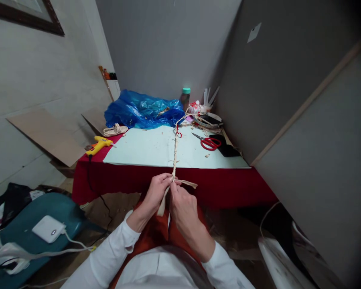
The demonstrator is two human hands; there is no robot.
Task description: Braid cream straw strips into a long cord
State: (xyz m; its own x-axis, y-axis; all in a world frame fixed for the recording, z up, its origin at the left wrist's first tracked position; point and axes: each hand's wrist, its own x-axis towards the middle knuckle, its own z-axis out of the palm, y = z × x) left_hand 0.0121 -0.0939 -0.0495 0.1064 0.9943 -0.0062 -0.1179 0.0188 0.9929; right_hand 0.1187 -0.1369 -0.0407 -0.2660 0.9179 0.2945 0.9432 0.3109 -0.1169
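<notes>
A pale braided cord (175,150) of what looks like dried husk or straw runs from the back of the table toward me. My left hand (159,188) pinches its near end from the left. Close beside it, my right hand (182,198) has its fingers closed at the same end, just below the table's front edge. One loose flat strip (163,202) hangs down between my hands, and another strip (188,184) sticks out to the right. Red string (178,132) shows around the cord farther back. The fingertips partly hide the join of the strands.
Red-handled scissors (210,142) lie on the pale board (144,146) at right. A yellow glue gun (99,146) rests at the table's left edge, its cable hanging down. Behind are a blue plastic bag (141,108) and a green-lidded jar (185,96). A teal chair (54,208) stands left.
</notes>
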